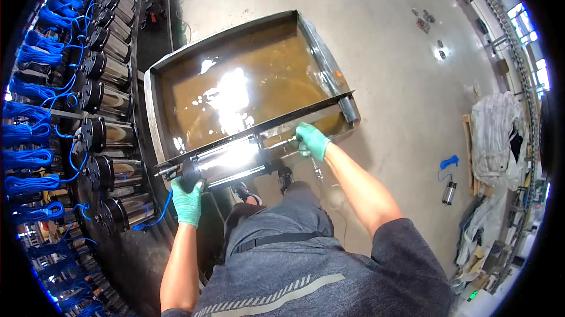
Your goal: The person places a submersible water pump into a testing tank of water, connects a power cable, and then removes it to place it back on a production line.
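A shiny steel cylinder point(228, 161) with black ends, like a pump motor, lies along the near side of a tank point(154, 123) of brown liquid. At its left, my gloved left hand point(188, 202) is closed around the black end cap point(190, 174) from below. A dark, narrower metal piece point(279, 151) extends from the cylinder's right end. My gloved right hand point(312, 141) is closed at the tip of that piece, its fingers partly hiding what they grip. Below this hand hangs a small metal coupling point(318, 172) with a thin hose.
Rows of similar steel cylinders point(115, 104) with coiled blue cables point(32, 118) line the left side. On the floor at right lie another cylinder point(449, 193) with blue cable and a pallet of whitish wrapped material point(497, 140). Small dark parts point(424, 25) lie farther off.
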A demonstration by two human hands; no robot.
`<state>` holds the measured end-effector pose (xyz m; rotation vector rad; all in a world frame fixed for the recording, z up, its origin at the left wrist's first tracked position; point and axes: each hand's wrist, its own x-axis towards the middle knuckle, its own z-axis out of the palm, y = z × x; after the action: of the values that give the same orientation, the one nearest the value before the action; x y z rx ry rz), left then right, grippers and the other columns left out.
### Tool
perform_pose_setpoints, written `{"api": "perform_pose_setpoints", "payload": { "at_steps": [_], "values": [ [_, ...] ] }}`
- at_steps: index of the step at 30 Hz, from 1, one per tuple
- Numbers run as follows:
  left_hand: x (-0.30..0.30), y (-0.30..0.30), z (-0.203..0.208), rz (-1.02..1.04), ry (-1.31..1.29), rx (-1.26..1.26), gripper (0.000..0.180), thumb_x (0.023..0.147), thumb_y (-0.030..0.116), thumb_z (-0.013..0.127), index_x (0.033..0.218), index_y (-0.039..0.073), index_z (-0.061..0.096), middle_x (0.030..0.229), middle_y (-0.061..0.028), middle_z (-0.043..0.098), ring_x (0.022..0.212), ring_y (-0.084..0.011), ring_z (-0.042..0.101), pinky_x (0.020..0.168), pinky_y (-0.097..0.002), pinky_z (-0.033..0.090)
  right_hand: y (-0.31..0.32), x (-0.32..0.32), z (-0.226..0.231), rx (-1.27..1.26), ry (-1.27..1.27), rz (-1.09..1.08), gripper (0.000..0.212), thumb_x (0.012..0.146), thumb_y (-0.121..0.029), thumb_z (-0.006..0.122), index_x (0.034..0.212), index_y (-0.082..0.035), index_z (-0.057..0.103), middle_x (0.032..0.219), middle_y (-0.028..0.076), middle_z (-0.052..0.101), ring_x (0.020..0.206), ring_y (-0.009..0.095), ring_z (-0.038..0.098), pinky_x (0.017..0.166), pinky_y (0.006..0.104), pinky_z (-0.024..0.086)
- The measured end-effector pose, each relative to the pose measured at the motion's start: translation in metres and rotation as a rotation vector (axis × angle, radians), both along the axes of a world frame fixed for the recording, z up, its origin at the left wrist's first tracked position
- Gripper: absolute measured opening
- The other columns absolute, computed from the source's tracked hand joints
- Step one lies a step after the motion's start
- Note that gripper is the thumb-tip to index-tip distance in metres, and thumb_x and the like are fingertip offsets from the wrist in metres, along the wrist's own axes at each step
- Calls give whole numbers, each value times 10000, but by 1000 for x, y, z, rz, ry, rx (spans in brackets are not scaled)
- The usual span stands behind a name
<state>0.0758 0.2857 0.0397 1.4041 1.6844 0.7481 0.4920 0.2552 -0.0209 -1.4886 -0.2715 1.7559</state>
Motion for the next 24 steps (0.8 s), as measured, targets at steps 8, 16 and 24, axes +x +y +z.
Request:
{"api": "perform_pose_setpoints", "payload": {
  "at_steps": [8,16,24],
  "values": [
    [-9,-2,-11,-28,82,24,600,813,154,857,1257,-1,485,1136,-132,646,1005,-216,597,921,-351,490,-17,107,88,-154,-1353,526,417,997,-232,472,1331,13,436,1084,337,661,1024,494,644,873,560,510],
    [2,0,0,-3,164,19,697,793,191,843,1340,-39,477,1260,-187,629,1136,-263,606,982,-381,490,32,117,63,-290,-1560,807,309,909,-178,541,1112,-19,711,1185,245,685,1111,414,664,939,481,548],
    [-11,1,-5,-91,93,13,687,819,328,851,1293,-21,497,1146,-236,676,1059,-315,656,932,-401,509,17,106,70,-245,-1600,532,427,990,-388,550,1216,-26,544,1131,275,685,1077,458,645,908,532,511]
  ]
}}
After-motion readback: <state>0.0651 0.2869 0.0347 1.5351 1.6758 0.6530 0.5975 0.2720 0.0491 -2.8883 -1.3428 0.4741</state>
